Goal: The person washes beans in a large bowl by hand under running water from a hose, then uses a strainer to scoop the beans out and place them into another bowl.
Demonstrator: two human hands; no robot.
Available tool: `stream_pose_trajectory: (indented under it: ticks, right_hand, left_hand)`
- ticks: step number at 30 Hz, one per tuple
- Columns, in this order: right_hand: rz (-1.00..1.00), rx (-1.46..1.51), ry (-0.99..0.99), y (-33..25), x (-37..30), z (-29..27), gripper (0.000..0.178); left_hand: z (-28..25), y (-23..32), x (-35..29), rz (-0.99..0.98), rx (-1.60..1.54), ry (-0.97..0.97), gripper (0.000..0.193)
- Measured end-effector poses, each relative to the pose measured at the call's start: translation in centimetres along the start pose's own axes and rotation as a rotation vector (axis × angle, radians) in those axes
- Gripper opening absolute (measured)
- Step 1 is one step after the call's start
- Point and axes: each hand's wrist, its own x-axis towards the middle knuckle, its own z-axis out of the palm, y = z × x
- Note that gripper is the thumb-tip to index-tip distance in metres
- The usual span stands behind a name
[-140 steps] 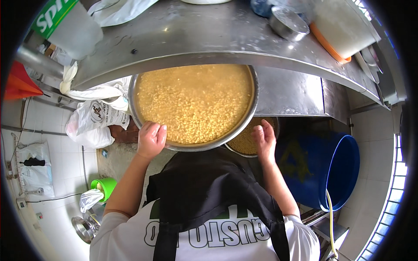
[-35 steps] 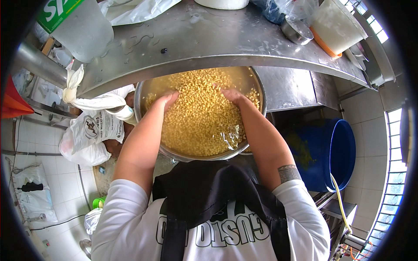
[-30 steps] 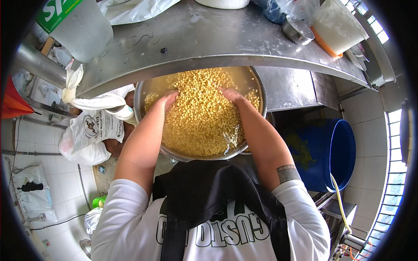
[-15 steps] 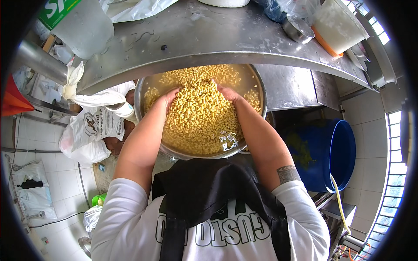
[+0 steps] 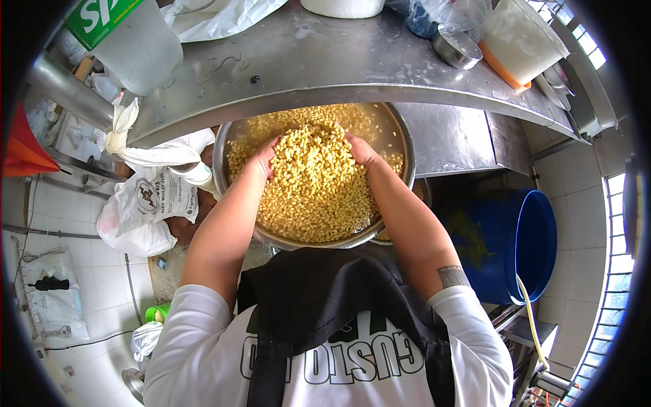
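A wide metal bowl [image 5: 409,152] in front of me holds pale yellow soybeans [image 5: 308,193] in cloudy water [image 5: 237,132]. On the left side of the bean heap, my left hand [image 5: 266,156] is cupped, its fingers sunk among the beans. My right hand [image 5: 361,150] curves in from the opposite side, fingertips likewise covered. Between both hands a mound of soybeans is held up above the water. The bowl's far edge is hidden beneath a steel counter.
A steel counter [image 5: 298,64] crosses above the bowl's far side, carrying a small metal bowl [image 5: 456,47] and a whitish bucket [image 5: 525,41]. A blue barrel [image 5: 536,247] lies at right. White sacks [image 5: 146,203] and a knotted cloth [image 5: 152,152] are at left.
The bean mound between my hands stands higher and more gathered. My left hand has shifted slightly right, and the water glint near the bowl's close edge has shrunk.
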Motion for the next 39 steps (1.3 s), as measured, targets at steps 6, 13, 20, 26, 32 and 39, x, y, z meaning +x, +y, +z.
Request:
stream_pose_trajectory:
  ticks: [6, 13, 20, 26, 32, 39]
  right_hand:
    - [0.065, 0.263, -0.017, -0.3, -0.7, -0.3, 0.044]
    - [0.197, 0.555, -0.052, -3.1, -2.1, 1.1, 0.042]
    - [0.196, -0.169, 0.152, -10.5, -6.3, 1.9, 0.054]
    - [-0.274, -1.006, -0.075, -12.7, -10.0, 1.0, 0.048]
    - [-0.171, -1.142, -0.390, -11.4, -15.0, 2.5, 0.063]
    - [0.017, -1.156, -0.457, -10.2, -14.1, 4.1, 0.074]
  left_hand:
    - [2.9, 1.1, -1.7, -0.010, -0.131, -0.055, 0.047]
    - [3.1, 0.6, -2.2, 0.058, -0.145, 0.007, 0.034]
    - [10.7, 3.9, -7.0, 0.285, 1.066, 0.338, 0.046]
    - [14.9, 4.8, -15.8, 0.292, 1.739, 0.052, 0.043]
    - [14.9, 2.4, -19.1, 0.164, 1.799, -0.182, 0.033]
    - [13.7, -1.6, -16.8, -0.031, 1.849, -0.187, 0.042]
